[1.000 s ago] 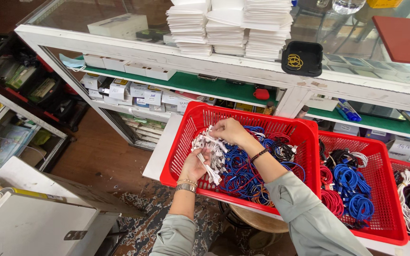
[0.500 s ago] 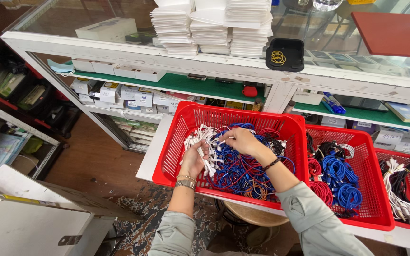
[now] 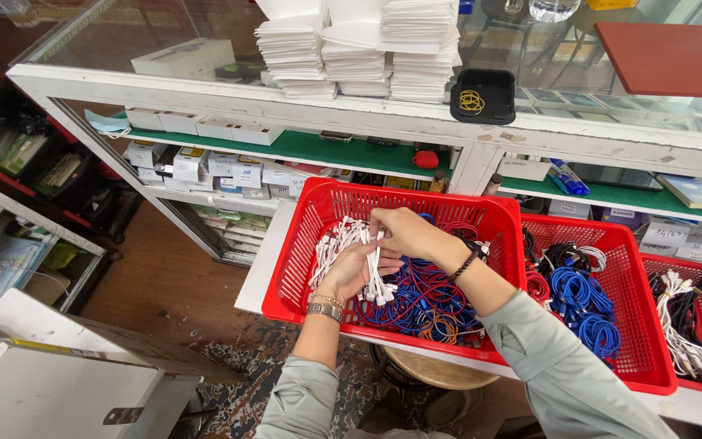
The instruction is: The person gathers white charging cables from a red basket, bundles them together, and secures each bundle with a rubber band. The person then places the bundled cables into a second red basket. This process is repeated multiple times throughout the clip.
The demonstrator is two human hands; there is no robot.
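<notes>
White cables (image 3: pixel 349 252) are the thing in both hands, held as a bundle over the left part of a red basket (image 3: pixel 302 268). The left hand (image 3: pixel 353 272) is under the bundle, palm up, and its grip is closed around the cables, whose plug ends hang down past the fingers. This hand wears a metal watch (image 3: pixel 324 309) on the wrist. The right hand (image 3: pixel 404 234) comes from the right and its grip pinches the upper ends of the same white cables with the fingertips. A dark bracelet (image 3: pixel 466 264) sits on the right wrist. Both sleeves are grey-green.

Inside the same basket, under and right of the hands, lie blue and red cables (image 3: pixel 424 301) in coils. Just to the right stands a second red basket (image 3: pixel 635 358) with blue cable coils (image 3: pixel 582 305) and some black ones. Further right, a third basket holds more white cables (image 3: pixel 684 325). The baskets rest on a white counter (image 3: pixel 257 276).

Farther away there is a glass cabinet with a green shelf (image 3: pixel 327 150) that carries small white boxes (image 3: pixel 205 167). On top of the cabinet stand stacks of white paper (image 3: pixel 359 45), and to their right a small black tray (image 3: pixel 483 96) with yellow rubber bands inside. At the far right lies a dark red board (image 3: pixel 668 57).
</notes>
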